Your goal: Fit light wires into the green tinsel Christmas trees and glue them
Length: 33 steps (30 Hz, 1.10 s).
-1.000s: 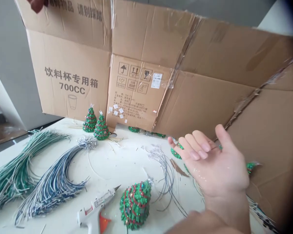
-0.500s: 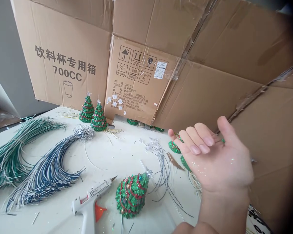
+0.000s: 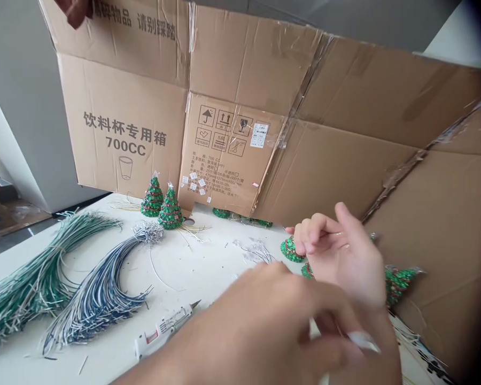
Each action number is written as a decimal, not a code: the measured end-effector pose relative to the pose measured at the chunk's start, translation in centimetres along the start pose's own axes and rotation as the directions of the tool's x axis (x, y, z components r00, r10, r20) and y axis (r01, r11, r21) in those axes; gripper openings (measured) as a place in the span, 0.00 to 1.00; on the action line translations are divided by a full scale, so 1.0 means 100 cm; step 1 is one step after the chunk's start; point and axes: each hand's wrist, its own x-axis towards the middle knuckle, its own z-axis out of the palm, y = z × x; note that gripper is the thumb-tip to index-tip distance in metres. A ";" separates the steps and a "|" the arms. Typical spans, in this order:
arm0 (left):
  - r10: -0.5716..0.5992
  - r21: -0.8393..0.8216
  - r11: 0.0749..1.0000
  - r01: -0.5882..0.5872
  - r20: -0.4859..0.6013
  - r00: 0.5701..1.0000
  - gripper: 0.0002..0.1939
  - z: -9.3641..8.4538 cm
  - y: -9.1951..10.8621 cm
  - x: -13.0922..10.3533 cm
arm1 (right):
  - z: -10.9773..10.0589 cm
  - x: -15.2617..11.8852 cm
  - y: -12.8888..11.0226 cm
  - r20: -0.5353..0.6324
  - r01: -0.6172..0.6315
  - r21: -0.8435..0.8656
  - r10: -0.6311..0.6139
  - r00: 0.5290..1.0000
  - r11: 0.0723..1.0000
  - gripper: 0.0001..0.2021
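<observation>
My right hand [image 3: 336,256] is raised at the right, palm towards me, its fingers loosely bent and thumb apart; I see nothing held in it. My left hand [image 3: 272,321], blurred, crosses in from the lower left, back towards me. Its fingers are curled together at my right wrist; a pale, shiny patch shows at their tips, too blurred to name. Behind the left hand lies a glue gun [image 3: 166,331], its handle hidden. Small green Christmas trees [image 3: 291,248] stand behind my right hand, and another tree [image 3: 401,283] lies to its right.
Opened cardboard [image 3: 124,101] forms a wall behind the white table [image 3: 116,363]. Another hand [image 3: 78,13] is at its top left edge. Two trees [image 3: 170,211] stand against it. Green-white wires [image 3: 44,272] and blue-white wires [image 3: 100,299] lie bundled at the left.
My left hand has swung in from the bottom edge across to my right wrist, hiding the front tree and part of the glue gun. My right hand appears slightly lower and further left.
</observation>
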 end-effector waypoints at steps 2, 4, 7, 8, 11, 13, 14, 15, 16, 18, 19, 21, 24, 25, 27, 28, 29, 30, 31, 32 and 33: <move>-0.030 0.007 1.000 0.031 -0.044 0.999 0.04 -0.006 -0.001 0.007 | 0.002 -0.002 -0.001 -0.014 0.042 -0.186 -0.046 0.999 0.982 0.31; -0.029 -0.046 0.999 0.026 -0.081 0.996 0.04 -0.012 -0.006 0.014 | 0.004 -0.005 -0.001 0.035 0.023 -0.279 -0.014 0.999 0.960 0.29; -0.008 -0.177 0.984 -0.007 -0.084 0.996 0.05 -0.019 -0.012 0.019 | 0.008 -0.008 -0.001 0.157 -0.076 -0.240 0.116 0.981 0.968 0.29; -0.009 -0.220 0.975 -0.011 -0.092 0.996 0.05 -0.022 -0.013 0.020 | 0.009 -0.009 0.000 0.178 -0.103 -0.211 0.142 0.974 0.972 0.29; -0.035 -0.345 0.938 -0.022 -0.157 0.987 0.06 -0.028 -0.013 0.020 | 0.010 -0.011 0.001 0.191 -0.134 -0.129 0.157 0.969 0.983 0.27; -0.039 -0.423 0.905 -0.051 -0.202 0.979 0.10 -0.033 -0.013 0.020 | 0.010 -0.012 0.001 0.253 -0.163 -0.098 0.183 0.950 0.982 0.26; -0.040 -0.449 0.891 -0.065 -0.221 0.974 0.12 -0.035 -0.013 0.020 | 0.009 -0.013 0.001 0.314 -0.184 -0.094 0.205 0.927 0.978 0.26; -0.045 -0.464 0.883 -0.077 -0.246 0.968 0.13 -0.038 -0.014 0.020 | 0.008 -0.014 0.001 0.383 -0.202 -0.097 0.224 0.896 0.975 0.26; -0.056 -0.464 0.882 -0.083 -0.279 0.959 0.14 -0.040 -0.014 0.020 | 0.007 -0.014 0.000 0.449 -0.213 -0.102 0.236 0.862 0.972 0.27; -0.085 -0.432 0.898 -0.081 -0.352 0.932 0.14 -0.046 -0.015 0.020 | 0.005 -0.014 -0.002 0.537 -0.203 -0.112 0.231 0.811 0.973 0.26; -0.096 -0.409 0.909 -0.077 -0.386 0.918 0.14 -0.048 -0.015 0.019 | 0.004 -0.014 -0.003 0.562 -0.186 -0.128 0.226 0.796 0.974 0.24; -0.103 -0.370 0.926 -0.076 -0.441 0.892 0.13 -0.055 -0.016 0.017 | 0.001 -0.013 -0.004 0.596 -0.151 -0.182 0.232 0.768 0.972 0.18; -0.097 -0.315 0.945 -0.083 -0.517 0.850 0.15 -0.065 -0.016 0.013 | -0.001 -0.011 -0.006 0.616 -0.130 -0.264 0.271 0.740 0.956 0.14; -0.097 -0.295 0.952 -0.080 -0.541 0.835 0.16 -0.069 -0.016 0.012 | -0.002 -0.011 -0.006 0.610 -0.131 -0.276 0.279 0.742 0.952 0.15; -0.101 -0.257 0.964 -0.064 -0.579 0.809 0.17 -0.075 -0.017 0.010 | -0.002 -0.011 -0.006 0.590 -0.140 -0.287 0.290 0.753 0.948 0.16; -0.102 -0.239 0.970 -0.053 -0.593 0.798 0.17 -0.078 -0.018 0.009 | -0.001 -0.011 -0.006 0.582 -0.143 -0.289 0.292 0.759 0.947 0.16; -0.101 -0.220 0.975 -0.044 -0.606 0.789 0.17 -0.080 -0.018 0.008 | -0.001 -0.011 -0.005 0.575 -0.144 -0.292 0.294 0.763 0.946 0.15; -0.098 -0.201 0.979 -0.036 -0.615 0.782 0.17 -0.082 -0.019 0.007 | -0.001 -0.011 -0.005 0.570 -0.146 -0.297 0.298 0.766 0.944 0.15; -0.094 -0.184 0.982 -0.029 -0.624 0.775 0.16 -0.083 -0.020 0.006 | -0.002 -0.011 -0.005 0.565 -0.147 -0.302 0.301 0.768 0.942 0.14; -0.090 -0.171 0.985 -0.025 -0.633 0.769 0.16 -0.085 -0.020 0.005 | -0.002 -0.010 -0.004 0.560 -0.146 -0.308 0.303 0.771 0.940 0.13; -0.090 -0.163 0.986 -0.021 -0.640 0.763 0.16 -0.086 -0.021 0.004 | -0.002 -0.010 -0.004 0.555 -0.143 -0.312 0.302 0.775 0.939 0.13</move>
